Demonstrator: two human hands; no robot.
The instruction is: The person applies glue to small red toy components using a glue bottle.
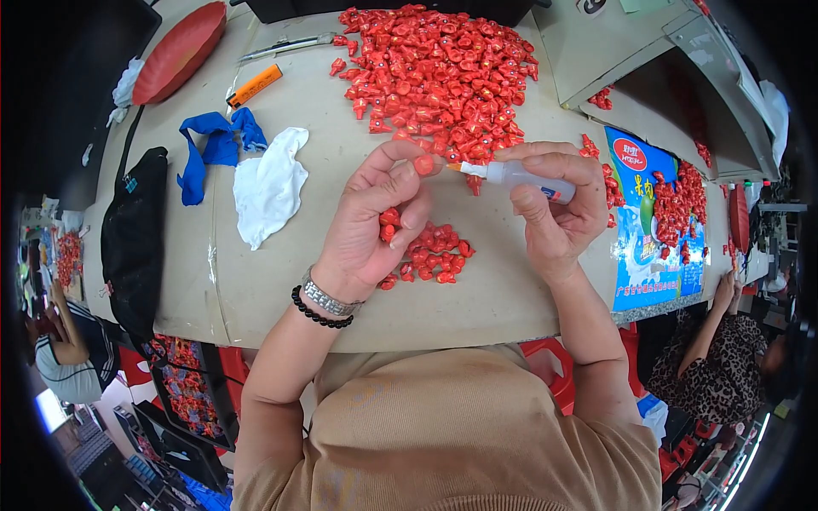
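Pale and broad, the surface (503, 315) bears a large heap of red pieces (439, 72) beyond the hands and a smaller cluster (439, 254) between the wrists. Thumb and fingertips of the left hand (383, 200) pinch one red piece (423, 164), while its lower fingers curl around a few more (389, 223). Opposite, the right hand (562, 200) is closed around a translucent squeeze bottle (537, 182), its tip pointing left, close to the pinched piece; whether they touch I cannot tell. White cloth (268, 187) lies left of the hands.
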